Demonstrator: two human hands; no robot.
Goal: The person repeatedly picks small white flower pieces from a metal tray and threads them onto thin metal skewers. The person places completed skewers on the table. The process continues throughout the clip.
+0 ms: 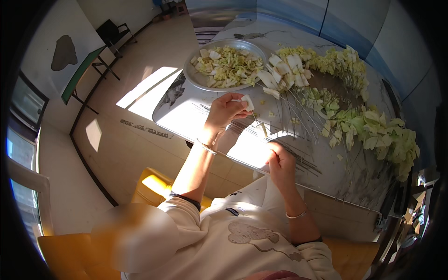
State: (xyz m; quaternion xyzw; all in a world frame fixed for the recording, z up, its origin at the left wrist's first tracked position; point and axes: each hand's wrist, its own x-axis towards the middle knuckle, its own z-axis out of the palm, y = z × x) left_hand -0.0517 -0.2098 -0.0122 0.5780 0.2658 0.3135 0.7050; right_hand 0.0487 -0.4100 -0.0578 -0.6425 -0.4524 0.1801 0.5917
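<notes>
Between the fingertips of my left hand (229,110) is a white piece of cabbage stem (248,102), above the sunlit front of the marble-patterned table (175,112). A thin skewer (255,117) runs from that piece down towards my right hand (282,166), whose fingers are closed around its lower end. Another pale cabbage piece (261,130) sits partway along the skewer. Loose thin skewers (301,160) lie beside my right hand, near the table edge. Beyond my left hand, a round metal basin (197,77) holds chopped cabbage (231,64).
Skewered white cabbage stems (288,71) are piled right of the basin. Skewered leafy cabbage (378,134) spreads along the table's right side, with skewer ends pointing towards me. A yellow seat (150,185) is below the table edge. A green folding table (82,75) and a black chair (111,31) stand farther left.
</notes>
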